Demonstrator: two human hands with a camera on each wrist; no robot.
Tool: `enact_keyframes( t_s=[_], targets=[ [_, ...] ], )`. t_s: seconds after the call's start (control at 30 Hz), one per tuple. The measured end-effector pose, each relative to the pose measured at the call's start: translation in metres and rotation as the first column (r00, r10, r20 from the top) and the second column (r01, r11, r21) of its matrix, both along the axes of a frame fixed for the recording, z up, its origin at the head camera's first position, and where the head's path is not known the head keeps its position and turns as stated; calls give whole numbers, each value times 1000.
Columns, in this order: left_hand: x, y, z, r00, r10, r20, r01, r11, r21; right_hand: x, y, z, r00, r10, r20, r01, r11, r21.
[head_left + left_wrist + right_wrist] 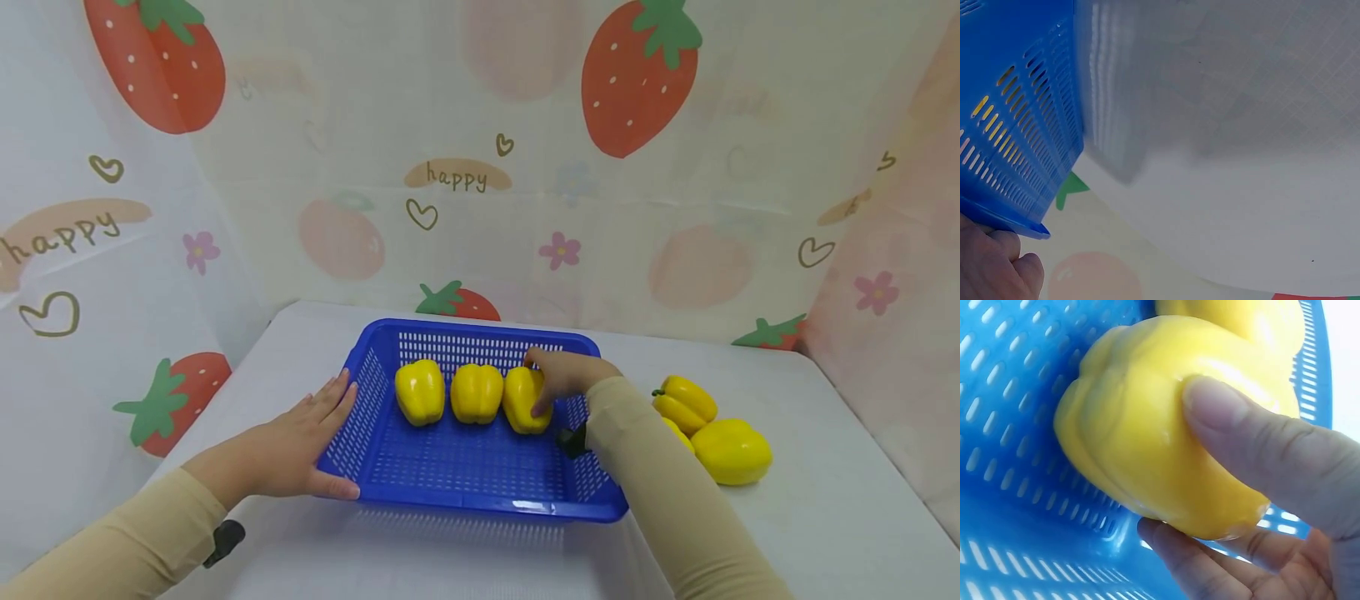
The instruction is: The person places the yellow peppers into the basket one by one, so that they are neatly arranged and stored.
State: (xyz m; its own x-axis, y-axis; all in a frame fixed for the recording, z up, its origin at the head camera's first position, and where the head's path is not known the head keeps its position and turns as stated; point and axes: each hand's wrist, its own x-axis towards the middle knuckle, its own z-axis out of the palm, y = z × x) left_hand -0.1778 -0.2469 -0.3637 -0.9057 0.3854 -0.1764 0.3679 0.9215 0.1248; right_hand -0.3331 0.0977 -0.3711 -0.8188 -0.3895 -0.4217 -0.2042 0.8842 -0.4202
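A blue plastic basket with slotted walls stands on the table. Three yellow bell peppers lie in a row inside it: a left one, a middle one and a right one. My right hand reaches over the basket's right side and grips the right bell pepper, its thumb on one side and fingers on the other. My left hand rests on the basket's left rim, with straight fingers along it and the thumb over the front corner.
More yellow bell peppers lie on the white table right of the basket, including a large one and one with a green stem; another is partly hidden by my right sleeve. A strawberry-print curtain surrounds the table.
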Motion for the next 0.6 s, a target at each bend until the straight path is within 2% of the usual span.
enact_keyframes(
  t_s=[0.3, 0.6],
  targets=[
    [0, 0, 1, 1000, 2, 5, -2, 1000, -3, -2, 4, 6, 997, 34, -70, -34, 999, -10],
    [1, -1, 1, 1000, -7, -7, 7, 1000, 4, -2, 14, 23, 992, 78, -95, -84, 995, -61]
  ],
)
